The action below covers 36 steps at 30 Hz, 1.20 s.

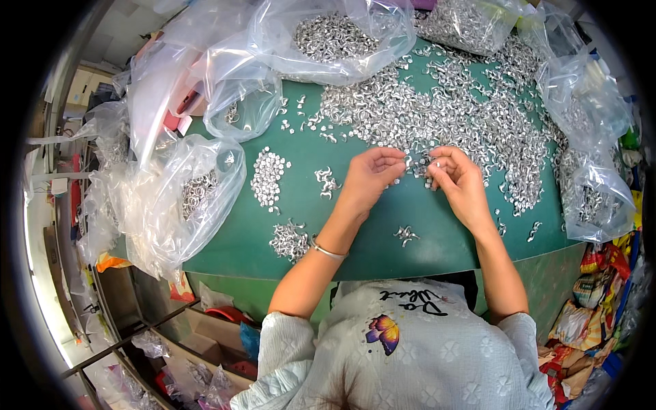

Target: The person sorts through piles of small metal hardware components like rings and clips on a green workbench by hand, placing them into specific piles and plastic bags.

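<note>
Two hands sorting small silver metal pieces at the near edge of a large heap on a green table.

The left hand (372,171) and right hand (456,176) meet over the heap of metal pieces (444,113), fingers curled and pinched on tiny pieces; what exactly each grips is too small to tell. Small sorted piles (268,179) lie to the left on the table (383,232); clear plastic bags (184,198) ring it.

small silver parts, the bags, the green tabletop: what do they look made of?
Parts: likely metal, bright silver with sharp glints; could be plated, too small to tell.
Bags: thin clear plastic film, glossy, creased, contents show through.
Tabletop: matte dark green, smooth, rounded front edge; looks like a mat or painted board, cannot tell which.
Both hands pinch parts at the pile's edge.
</note>
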### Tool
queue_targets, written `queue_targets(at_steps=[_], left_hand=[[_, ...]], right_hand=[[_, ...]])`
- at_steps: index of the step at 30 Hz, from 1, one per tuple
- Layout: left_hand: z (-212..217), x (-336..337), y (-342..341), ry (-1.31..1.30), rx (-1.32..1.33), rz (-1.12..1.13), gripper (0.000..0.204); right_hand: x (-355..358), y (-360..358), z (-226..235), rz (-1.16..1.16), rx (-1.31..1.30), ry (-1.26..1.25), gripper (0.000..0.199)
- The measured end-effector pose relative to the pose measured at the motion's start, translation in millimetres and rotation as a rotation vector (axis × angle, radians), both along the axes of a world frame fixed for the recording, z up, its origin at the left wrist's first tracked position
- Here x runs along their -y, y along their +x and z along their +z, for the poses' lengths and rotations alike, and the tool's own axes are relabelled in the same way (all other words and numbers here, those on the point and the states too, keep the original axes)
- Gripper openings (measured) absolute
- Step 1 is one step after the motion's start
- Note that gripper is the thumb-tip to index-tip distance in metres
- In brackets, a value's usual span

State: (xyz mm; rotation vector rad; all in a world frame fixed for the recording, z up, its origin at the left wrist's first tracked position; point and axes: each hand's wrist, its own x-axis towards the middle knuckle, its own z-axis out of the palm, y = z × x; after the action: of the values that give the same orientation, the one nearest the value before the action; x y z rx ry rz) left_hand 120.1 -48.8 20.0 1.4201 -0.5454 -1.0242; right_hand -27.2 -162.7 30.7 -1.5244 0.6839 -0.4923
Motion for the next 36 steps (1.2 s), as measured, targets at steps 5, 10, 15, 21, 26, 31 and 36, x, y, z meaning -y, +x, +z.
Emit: queue_targets(at_steps=[5, 10, 15, 21, 26, 31, 36], left_hand=[[9, -21, -10, 0.048, -0.171, -0.063, 0.023], [16, -56, -22, -0.025, -0.213, 0.006, 0.035], [12, -75, 4, 0.088, 0.093, 0.067, 0.026], [4, -80, 18, 0.177, 1.224, 0.218, 0.023], [-2, -74, 7, 0.283, 1.229, 0.208, 0.032], [6, -58, -10, 0.236, 1.208, 0.016, 0.039], [-3, -23, -22, 0.117, 1.081, -0.041, 0.04]], right_hand=[[-14, 0, -5, 0.092, 0.049, 0.223, 0.005], [-49, 20, -9, 0.157, 0.103, 0.363, 0.008], [-56, 36, -2, 0.316, -0.012, 0.296, 0.01], [-10, 7, 3, -0.003, -0.132, -0.893, 0.024], [9, -20, -10, 0.135, -0.279, -1.121, 0.021], [24, -30, -12, -0.081, -0.327, -1.213, 0.017], [2, -11, -4, 0.08, -0.204, -1.045, 0.026]])
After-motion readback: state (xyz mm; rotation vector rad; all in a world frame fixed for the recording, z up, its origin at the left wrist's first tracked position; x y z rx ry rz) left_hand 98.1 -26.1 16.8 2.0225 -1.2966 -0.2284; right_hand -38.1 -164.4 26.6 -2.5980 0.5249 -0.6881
